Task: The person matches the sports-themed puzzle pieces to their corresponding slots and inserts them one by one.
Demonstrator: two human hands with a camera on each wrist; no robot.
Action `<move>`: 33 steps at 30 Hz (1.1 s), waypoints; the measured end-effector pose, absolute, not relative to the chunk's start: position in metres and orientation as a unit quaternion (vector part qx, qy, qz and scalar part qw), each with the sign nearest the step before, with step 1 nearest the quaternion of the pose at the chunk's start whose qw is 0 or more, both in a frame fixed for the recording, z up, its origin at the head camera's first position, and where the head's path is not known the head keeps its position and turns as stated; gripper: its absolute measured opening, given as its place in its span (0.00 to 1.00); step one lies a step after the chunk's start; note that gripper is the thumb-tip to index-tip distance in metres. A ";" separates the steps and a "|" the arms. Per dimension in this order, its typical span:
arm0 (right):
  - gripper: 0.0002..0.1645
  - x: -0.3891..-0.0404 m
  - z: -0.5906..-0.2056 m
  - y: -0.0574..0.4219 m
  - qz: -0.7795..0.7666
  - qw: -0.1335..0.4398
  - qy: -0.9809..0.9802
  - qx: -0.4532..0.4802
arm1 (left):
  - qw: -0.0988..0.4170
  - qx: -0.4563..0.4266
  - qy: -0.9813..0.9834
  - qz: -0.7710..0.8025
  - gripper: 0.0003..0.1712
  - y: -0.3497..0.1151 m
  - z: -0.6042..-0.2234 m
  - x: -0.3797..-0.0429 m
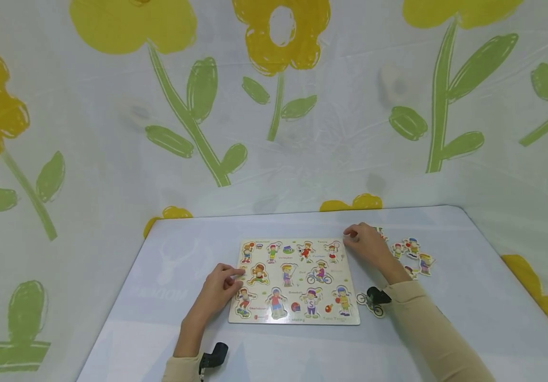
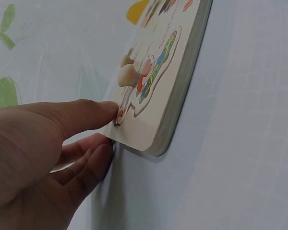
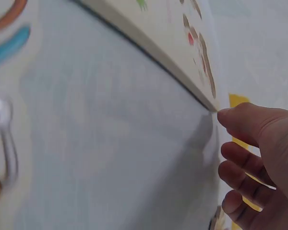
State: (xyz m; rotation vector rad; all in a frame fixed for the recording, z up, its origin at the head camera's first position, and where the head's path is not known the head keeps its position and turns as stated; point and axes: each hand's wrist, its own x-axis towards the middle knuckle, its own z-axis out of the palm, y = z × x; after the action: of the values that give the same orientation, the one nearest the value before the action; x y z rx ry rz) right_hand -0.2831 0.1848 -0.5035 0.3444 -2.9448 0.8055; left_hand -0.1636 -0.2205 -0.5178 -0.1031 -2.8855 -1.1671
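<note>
Puzzle board (image 1: pixel 275 277), its long axis left to right, lies between loosely parted hands, left hand (image 1: pixel 215 289) at its left edge, right hand (image 1: pixel 369 245) at its far right corner, neither visibly gripping.

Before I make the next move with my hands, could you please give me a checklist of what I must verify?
1. Puzzle board flat on the table: ok, as it appears.
2. Left hand at the board's left edge: ok.
3. Right hand at the far right corner: ok; how firmly it holds, cannot tell.
4. Bicycle piece fully visible: not ok; the black right-wrist camera partly hides it in the head view.
5. Loose pieces all countable: cannot tell; some overlap or are hidden by the right arm.
</note>
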 end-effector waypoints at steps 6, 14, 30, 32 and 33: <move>0.15 -0.285 -0.500 0.199 0.256 0.028 -0.962 0.094 | 0.021 -0.034 -0.928 -0.372 0.17 -0.220 -0.517 -0.164; 0.16 -0.285 -0.496 0.218 0.254 0.031 -0.963 0.089 | 0.017 -0.030 -0.929 -0.369 0.17 -0.220 -0.518 -0.164; 0.17 -0.285 -0.495 0.243 0.261 0.033 -0.962 0.073 | 0.020 -0.030 -0.928 -0.372 0.17 -0.220 -0.520 -0.164; 0.17 -0.284 -0.494 0.245 0.263 0.037 -0.962 0.071 | 0.020 -0.031 -0.928 -0.371 0.17 -0.220 -0.521 -0.164; 0.17 -0.284 -0.494 0.246 0.262 0.039 -0.962 0.070 | 0.019 -0.031 -0.928 -0.371 0.17 -0.220 -0.521 -0.164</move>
State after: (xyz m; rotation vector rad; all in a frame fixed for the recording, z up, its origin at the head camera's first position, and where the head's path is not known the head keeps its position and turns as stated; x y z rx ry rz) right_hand -0.2840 0.2462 -0.4941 0.2159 -2.9479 0.8020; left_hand -0.1636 -0.2203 -0.5208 -0.0973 -2.8793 -1.1524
